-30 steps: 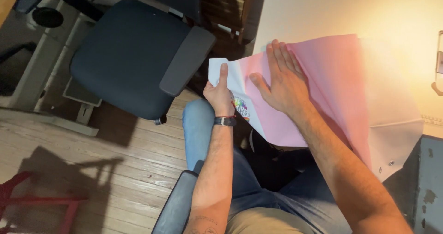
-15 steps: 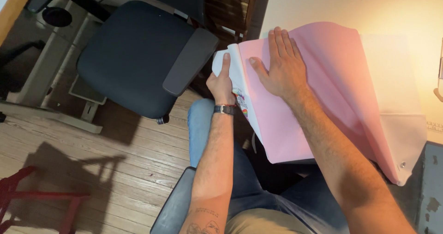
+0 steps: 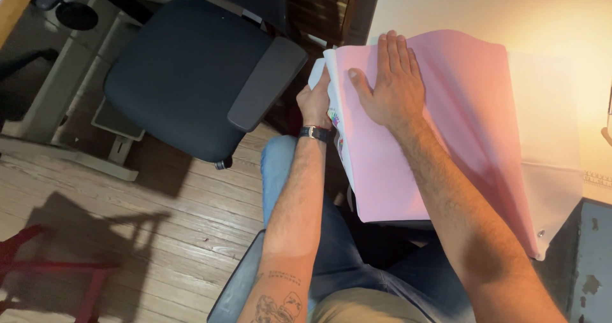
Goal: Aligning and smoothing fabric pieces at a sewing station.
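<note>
Left hand (image 3: 315, 100) fingers grip the pink sheet (image 3: 440, 138) edge; right hand (image 3: 390, 84) lies flat, released.

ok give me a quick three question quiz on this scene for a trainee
1. True or false: the right hand lies flat, palm down, on the pink sheet.
2. What does the left hand grip? A) the chair armrest B) the left edge of the sheet stack C) a pen
3. What is worn on the left wrist?

Key
1. True
2. B
3. A dark wristwatch
</note>
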